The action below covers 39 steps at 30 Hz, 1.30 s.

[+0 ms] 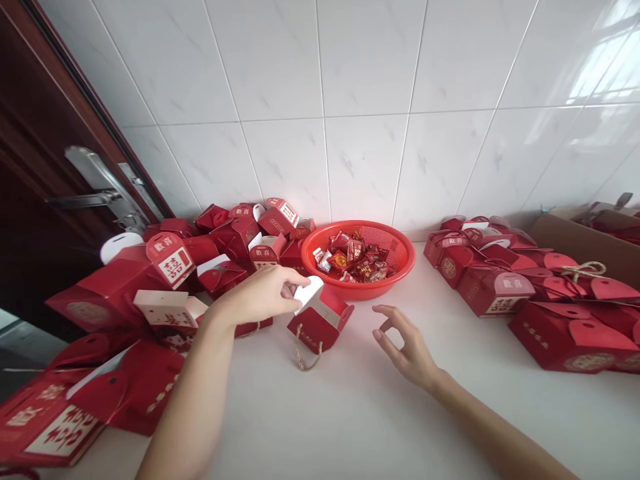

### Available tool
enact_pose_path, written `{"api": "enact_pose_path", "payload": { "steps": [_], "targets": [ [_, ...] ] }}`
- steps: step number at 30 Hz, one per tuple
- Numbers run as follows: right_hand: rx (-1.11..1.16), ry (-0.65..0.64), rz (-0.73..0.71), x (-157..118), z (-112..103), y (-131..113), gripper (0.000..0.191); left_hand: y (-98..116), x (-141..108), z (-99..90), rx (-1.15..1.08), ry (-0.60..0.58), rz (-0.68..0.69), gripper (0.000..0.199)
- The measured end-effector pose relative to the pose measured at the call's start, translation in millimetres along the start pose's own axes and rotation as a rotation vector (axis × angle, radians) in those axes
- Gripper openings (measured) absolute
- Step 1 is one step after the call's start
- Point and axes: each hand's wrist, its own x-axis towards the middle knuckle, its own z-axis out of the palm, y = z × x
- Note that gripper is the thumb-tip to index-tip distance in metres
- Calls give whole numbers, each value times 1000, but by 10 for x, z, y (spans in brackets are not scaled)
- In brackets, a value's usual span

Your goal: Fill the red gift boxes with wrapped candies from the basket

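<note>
Left hand (pixel 273 290): pinching the white-lined flap of the box (pixel 320 320), just in front of the basket
Right hand (pixel 407 343): released, fingers curved, touching nothing
Basket (pixel 358 287): red, holding wrapped sweets (pixel 353 257)
Box: its top open, pale inside, rope handle (pixel 305 357) on the table (pixel 310 427)

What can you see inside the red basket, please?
The red basket holds a heap of small wrapped sweets, mostly red; whatever lies beneath the top ones is covered.

Smooth white tabletop (pixel 320 427): round red perforated plastic basket (pixel 357 288), 12 o'clock; red cardboard gift boxes (pixel 565 333), 9 to 3 o'clock.
</note>
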Motion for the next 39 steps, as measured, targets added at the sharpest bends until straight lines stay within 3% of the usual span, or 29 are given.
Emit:
{"api": "enact_pose_path", "payload": {
  "steps": [4,6,9,13,17,21,24,31,36,39],
  "targets": [
    [128,36,62,15,-87,-107,34,289,-43,265,-73,36,144,38],
    [161,70,42,25,-133,-138,28,403,-33,407,-111,68,194,33],
    [142,133,7,40,-211,-162,17,516,-7,563,-156,103,211,29],
    [148,153,54,44,-307,-178,27,580,2,637,-154,38,185,29],
    [153,44,26,42,-355,-203,31,598,-12,634,-85,-24,168,27],
    [51,-158,-140,33,-339,-240,8,611,-26,609,-56,-53,125,23],
    [-59,-214,-180,13,-308,-251,18,603,-38,579,-44,-104,67,34],
    [-101,-136,43,-18,-305,-166,69,508,-61,542,41,-189,50,65],
    [-46,-100,-69,8,-406,-194,79,520,-69,549,14,-232,22,80],
    [22,-125,-44,30,-487,-228,81,509,-41,598,-12,-312,47,84]
  ]
}}
